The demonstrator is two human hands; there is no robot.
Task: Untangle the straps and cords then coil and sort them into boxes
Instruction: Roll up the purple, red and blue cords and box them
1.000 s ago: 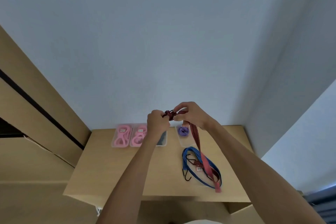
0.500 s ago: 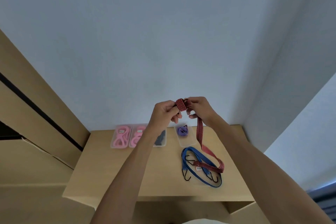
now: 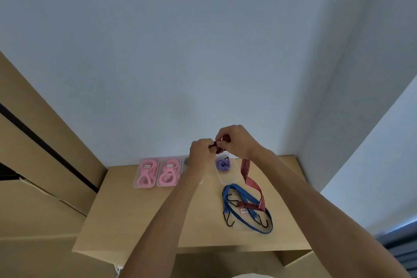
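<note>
Up above the far edge of the surface (image 3: 135, 221), both hands meet around one end of the red strap (image 3: 248, 178), a flat band striped red and black. The left hand (image 3: 201, 149) has its fingers curled round a small dark bundle of it, and the right hand (image 3: 234, 142) pinches a short loop of it beside that. From the hands the strap hangs down toward the near right, twisting once, and its far end lies flat across the blue cord (image 3: 246, 210), a striped loop with black hooks resting near the right edge. Half a second ago the hands were held slightly higher with a broader fold showing between them; now the fold is drawn tighter and the hanging part is shorter. The strap's long axis runs from the far edge to the near right. Along the far edge sit clear boxes: two with pink cords (image 3: 155, 171) at the left, and one with a purple coil (image 3: 222, 164) right of the left hand.
</note>
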